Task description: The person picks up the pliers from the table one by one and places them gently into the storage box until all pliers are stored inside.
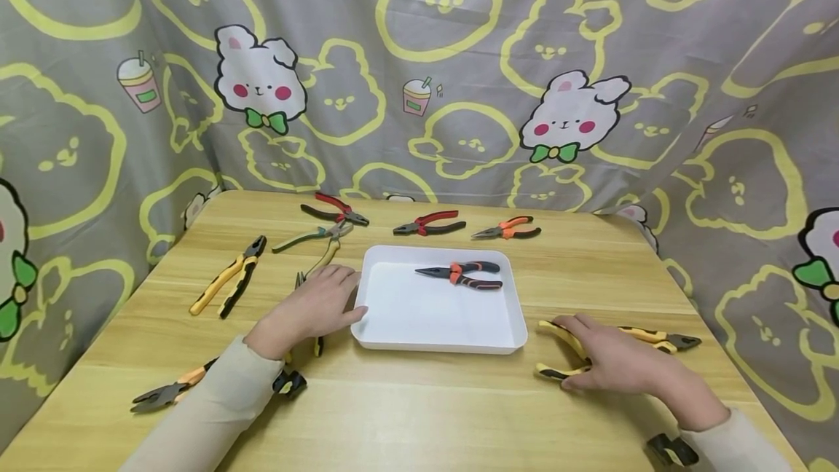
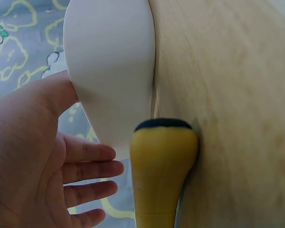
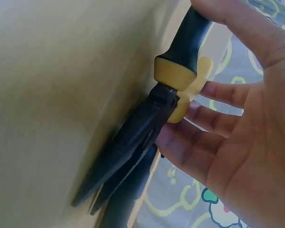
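Note:
My left hand (image 1: 320, 302) rests at the left end of a white tray (image 1: 419, 326), thumb over its rim and the other fingers nearly straight along the outside. In the left wrist view a yellow handle with a dark tip (image 2: 164, 171) stands close to those fingers. Inside the tray lie black-and-orange long-nose pliers (image 1: 459, 274). To the right of the tray, my right hand (image 1: 619, 359) holds yellow-and-black long-nose pliers (image 3: 133, 128) by their spread handles, thumb on one and fingers at the other. Beside it lie other yellow-and-black pliers (image 1: 682, 342), partly covered by the hand.
Along the back lie red-and-black pliers (image 1: 429, 224), another red-and-black pair (image 1: 341, 210), orange pliers (image 1: 507, 229) and green-handled pliers (image 1: 308, 237). Yellow-and-black pliers (image 1: 232, 275) lie at the left, orange-handled pliers (image 1: 160, 395) near the left forearm. A patterned curtain (image 1: 459, 79) surrounds the wooden table (image 1: 419, 414).

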Available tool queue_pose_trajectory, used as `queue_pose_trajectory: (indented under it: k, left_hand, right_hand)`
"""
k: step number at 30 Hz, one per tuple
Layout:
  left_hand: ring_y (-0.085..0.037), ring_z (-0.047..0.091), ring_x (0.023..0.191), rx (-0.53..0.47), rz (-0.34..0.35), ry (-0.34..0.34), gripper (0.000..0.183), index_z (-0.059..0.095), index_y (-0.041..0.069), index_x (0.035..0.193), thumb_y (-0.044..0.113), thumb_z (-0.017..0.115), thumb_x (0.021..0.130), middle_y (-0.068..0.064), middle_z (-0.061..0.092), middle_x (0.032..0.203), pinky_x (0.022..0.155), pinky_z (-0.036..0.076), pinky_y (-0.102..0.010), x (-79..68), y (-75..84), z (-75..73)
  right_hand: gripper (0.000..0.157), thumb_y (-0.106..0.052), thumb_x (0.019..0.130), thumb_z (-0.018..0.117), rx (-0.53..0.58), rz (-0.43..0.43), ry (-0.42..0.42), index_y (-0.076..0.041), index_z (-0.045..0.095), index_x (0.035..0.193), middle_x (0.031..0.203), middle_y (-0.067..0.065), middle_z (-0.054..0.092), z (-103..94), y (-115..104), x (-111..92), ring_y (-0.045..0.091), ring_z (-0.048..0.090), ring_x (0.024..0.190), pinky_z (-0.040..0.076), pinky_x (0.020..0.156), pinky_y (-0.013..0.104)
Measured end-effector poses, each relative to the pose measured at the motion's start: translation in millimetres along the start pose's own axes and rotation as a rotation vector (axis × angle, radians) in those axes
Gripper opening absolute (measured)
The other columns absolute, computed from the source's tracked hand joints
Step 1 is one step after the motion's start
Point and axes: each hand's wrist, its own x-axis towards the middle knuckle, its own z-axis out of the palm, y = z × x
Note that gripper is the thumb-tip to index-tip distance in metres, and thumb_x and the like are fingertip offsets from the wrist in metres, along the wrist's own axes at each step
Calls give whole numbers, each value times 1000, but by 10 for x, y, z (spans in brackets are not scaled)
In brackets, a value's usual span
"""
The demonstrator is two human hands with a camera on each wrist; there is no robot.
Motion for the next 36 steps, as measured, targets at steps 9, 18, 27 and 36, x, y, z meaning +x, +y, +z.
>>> queue_pose_trajectory:
  k: [9,18,27,36]
  left_hand:
    - [-39,44,127,5,3,-9,67,50,-4,139,48,54,96,-21,52,135,108,32,-53,-2,-1,0]
    - [-40,45,127,9,-2,-12,67,50,-4,138,48,55,96,-21,52,135,107,32,-54,-8,-5,-10]
    - [-39,43,128,17,-5,-23,68,50,-3,139,50,53,97,-20,51,136,108,32,-55,10,-3,-14]
    - [-39,43,129,12,-10,-30,68,49,-2,140,50,53,96,-20,50,137,109,31,-55,21,-8,-12]
  right_hand:
    - [96,-59,75,77,12,12,5,-5,38,145,134,18,52,-53,25,10,32,59,111,50,87,49]
    - [89,-47,78,79,-53,-43,98,-6,38,145,128,16,56,-183,21,15,31,60,108,51,85,48]
    - [84,-42,74,83,-123,-78,200,-11,42,142,116,6,59,-314,-4,64,21,61,97,52,80,45]
    - [83,-40,75,82,-164,-98,208,-12,42,142,123,11,58,-451,-74,201,26,63,99,52,81,48]
